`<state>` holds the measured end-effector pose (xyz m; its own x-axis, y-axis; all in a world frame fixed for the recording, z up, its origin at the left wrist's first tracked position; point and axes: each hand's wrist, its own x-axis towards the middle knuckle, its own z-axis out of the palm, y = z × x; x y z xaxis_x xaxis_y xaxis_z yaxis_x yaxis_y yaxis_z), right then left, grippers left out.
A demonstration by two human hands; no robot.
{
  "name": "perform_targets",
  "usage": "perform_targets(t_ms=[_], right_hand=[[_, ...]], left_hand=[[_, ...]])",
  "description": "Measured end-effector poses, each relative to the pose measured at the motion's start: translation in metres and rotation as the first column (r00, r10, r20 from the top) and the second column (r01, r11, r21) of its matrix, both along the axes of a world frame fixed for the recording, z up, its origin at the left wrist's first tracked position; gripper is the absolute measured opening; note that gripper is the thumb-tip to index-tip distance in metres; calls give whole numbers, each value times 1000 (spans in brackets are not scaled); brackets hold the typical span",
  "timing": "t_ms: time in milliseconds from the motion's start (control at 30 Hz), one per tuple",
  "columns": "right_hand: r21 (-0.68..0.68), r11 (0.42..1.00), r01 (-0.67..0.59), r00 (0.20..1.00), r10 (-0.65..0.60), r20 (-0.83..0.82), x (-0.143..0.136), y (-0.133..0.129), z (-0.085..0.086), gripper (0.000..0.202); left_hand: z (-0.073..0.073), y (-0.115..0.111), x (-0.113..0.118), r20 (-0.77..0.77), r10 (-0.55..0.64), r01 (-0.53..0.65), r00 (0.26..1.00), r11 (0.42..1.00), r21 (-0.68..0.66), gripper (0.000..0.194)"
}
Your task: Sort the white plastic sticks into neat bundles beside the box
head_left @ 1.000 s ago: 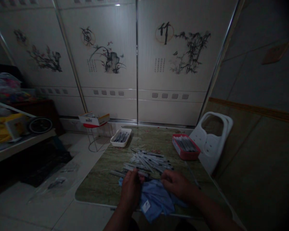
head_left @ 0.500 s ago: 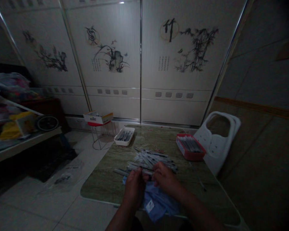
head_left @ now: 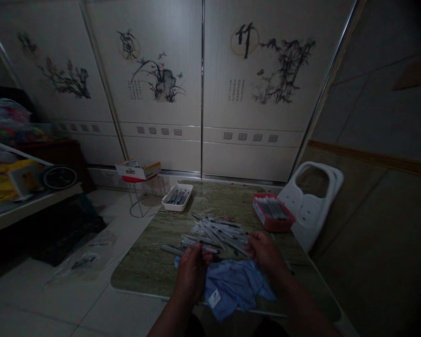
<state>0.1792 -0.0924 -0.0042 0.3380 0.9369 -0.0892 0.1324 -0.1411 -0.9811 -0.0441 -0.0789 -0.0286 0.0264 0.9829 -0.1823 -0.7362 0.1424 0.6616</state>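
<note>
Left hand [head_left: 191, 270]: fingers curled, thumb and forefinger drawn up together at the near left edge of a loose pile of slim pens [head_left: 219, 234]. Pale pens lie right at these fingertips; light too dim to tell whether one is gripped.

Right hand [head_left: 266, 252]: thumb and forefinger brought together, the rest folded in, at the right end of the same pile. Cannot tell whether anything is pinched between them.

Pile position: ahead of and between the two sets of fingers, pens crossing at mixed angles, several with dark ends. Blue cloth [head_left: 231, 283]: crumpled, between the hands and on the near side of the fingertips, white label [head_left: 214, 298] facing up, lower part hanging over the near edge of the table [head_left: 143, 274].

White tray [head_left: 174, 208]: beyond the left fingers, slightly to their left, pens inside. Red box [head_left: 279, 226]: beyond the right fingers and to their right, packed with pens lying side by side. White chair [head_left: 310, 201]: past the red box, farther right from the fingers.
</note>
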Motion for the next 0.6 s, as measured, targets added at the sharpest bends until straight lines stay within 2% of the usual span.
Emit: perform_targets(t_ms=[100,200,333,433,600], right_hand=[[9,997,73,989,-74,128,31,-2,-11,24],[32,999,-16,907,1,421,43,-9,-22,16],[-32,985,-169,758,150,634,29,-14,-25,12],[-46,969,-243,664,201,721,11,-12,-20,12],[-100,963,-251,590,234,773,-9,-3,-11,11]], left_hand=[[-1,1,0,7,-8,9,1000,1000,-6,22],[-4,3,0,16,-38,38,999,999,9,23],[-7,4,1,10,-39,38,999,999,25,24],[-6,3,1,-13,-40,40,999,999,23,22],[-1,0,3,-49,-9,9,999,1000,1,21]])
